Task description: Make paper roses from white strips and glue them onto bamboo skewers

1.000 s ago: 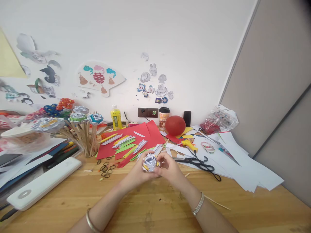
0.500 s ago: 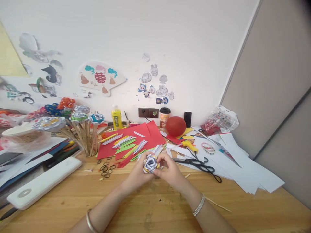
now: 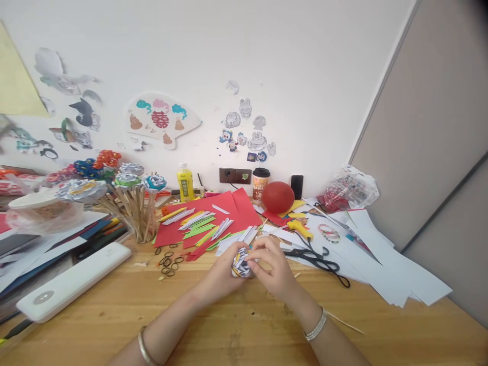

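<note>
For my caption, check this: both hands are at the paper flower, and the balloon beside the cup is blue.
The head view shows the balloon red, not blue. It is beside the cup, and left hand and right hand are at the paper flower.

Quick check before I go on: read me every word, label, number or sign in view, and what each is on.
"囍": large red sign on the white fan-shaped cutout on the wall.
"冰糖": on the label of the yellow plastic bottle; the characters below are too blurred to be sure of.
Too small or blurred to read: the print on the patterned paper cup with black lid and the faint mark on the long white plastic device.
</note>
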The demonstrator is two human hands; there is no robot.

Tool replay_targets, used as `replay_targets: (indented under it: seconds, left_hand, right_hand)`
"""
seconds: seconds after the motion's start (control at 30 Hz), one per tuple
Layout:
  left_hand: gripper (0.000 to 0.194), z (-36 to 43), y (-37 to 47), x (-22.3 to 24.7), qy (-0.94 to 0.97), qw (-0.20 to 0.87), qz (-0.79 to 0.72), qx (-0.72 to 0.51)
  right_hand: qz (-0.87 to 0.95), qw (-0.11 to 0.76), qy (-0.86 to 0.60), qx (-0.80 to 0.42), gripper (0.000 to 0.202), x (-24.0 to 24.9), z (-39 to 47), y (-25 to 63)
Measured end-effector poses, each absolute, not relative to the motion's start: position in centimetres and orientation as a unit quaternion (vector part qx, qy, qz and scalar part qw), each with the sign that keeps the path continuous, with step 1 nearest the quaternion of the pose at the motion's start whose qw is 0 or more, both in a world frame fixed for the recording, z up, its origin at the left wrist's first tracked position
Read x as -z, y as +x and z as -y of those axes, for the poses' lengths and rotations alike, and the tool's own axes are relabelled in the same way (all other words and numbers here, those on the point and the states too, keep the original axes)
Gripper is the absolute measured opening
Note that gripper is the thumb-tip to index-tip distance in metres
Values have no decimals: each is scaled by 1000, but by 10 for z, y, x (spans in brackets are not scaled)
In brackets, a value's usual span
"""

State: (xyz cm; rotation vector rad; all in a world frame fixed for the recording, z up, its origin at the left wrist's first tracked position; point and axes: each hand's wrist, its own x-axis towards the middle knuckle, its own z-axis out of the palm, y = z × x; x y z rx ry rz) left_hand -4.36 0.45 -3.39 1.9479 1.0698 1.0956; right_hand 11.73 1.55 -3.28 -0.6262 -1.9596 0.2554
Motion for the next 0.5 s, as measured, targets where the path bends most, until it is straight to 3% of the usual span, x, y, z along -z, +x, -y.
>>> replay_targets:
  seconds: [0.5]
  left_hand:
    - [33,-12,-47,41,724,254,-460,-447]
  right_hand:
    - [794,527,-299,-36,12,36,-16,111]
